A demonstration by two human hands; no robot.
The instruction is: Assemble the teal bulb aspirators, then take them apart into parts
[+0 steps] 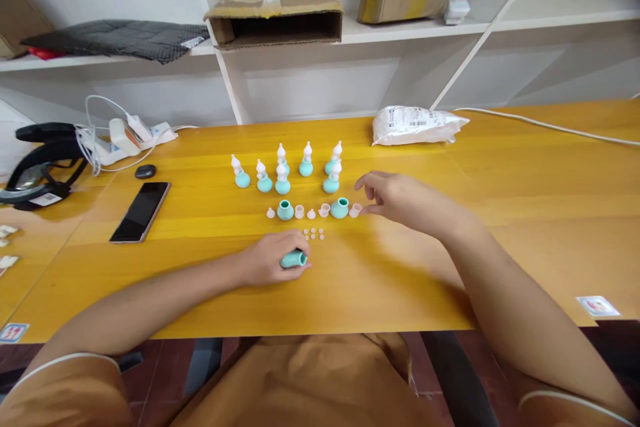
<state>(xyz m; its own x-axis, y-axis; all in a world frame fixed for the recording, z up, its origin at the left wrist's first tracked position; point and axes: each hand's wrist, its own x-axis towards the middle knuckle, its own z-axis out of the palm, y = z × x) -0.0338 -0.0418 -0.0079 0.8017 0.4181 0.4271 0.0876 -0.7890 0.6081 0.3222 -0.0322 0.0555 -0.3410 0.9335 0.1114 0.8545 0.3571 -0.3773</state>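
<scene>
My left hand (266,259) is closed around a small teal rubber bulb (293,259), its open mouth facing right. My right hand (400,199) hovers at the right end of a row of parts, thumb and fingers apart, the thumb close to a small clear pinkish cup (356,209). Whether it touches the cup I cannot tell. To the left in the row are a teal bulb (339,208), more cups, a pink cone-shaped tip (311,214) and another teal bulb (285,211). Several tiny pink discs (313,235) lie just beyond my left hand.
Behind the row stand several assembled teal bulbs with pale pointed tops (306,163). A phone (141,212), a black oval object (145,171) and a power strip with cables (150,137) are at left. A white plastic package (417,125) lies at the back, below shelves holding cardboard boxes (275,0).
</scene>
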